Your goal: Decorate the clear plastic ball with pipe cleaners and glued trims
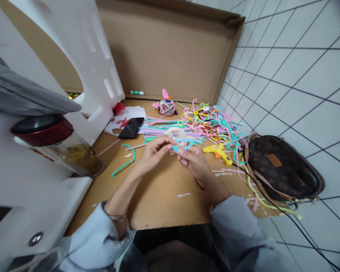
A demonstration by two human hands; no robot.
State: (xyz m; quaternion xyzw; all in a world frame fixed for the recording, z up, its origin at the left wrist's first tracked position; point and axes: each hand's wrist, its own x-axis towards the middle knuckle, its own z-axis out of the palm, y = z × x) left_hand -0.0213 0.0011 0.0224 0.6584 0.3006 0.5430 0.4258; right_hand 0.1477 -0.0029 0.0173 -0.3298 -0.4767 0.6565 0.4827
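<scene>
A light-blue pipe cleaner (189,142), bent into a loop, is held between my two hands above the table. My left hand (155,151) pinches its left end between thumb and fingers. On its lower right side, my right hand (194,160) grips the same piece. Just behind my fingers sits a round clear container (175,133), partly covered by the loop. Straight pipe cleaners (158,131) in lilac, green and pink lie in a bundle behind. A curved green pipe cleaner (132,158) rests left of my left hand. Right of my right hand lies a yellow glue gun (218,153).
A tangled heap of coloured pipe cleaners (212,122) lies back right, near a pink-eared ball figure (166,107). A black phone (131,128) rests on paper. A brown handbag (283,166) stands at right, a glass bottle (73,151) at left. Cardboard (170,53) walls the back.
</scene>
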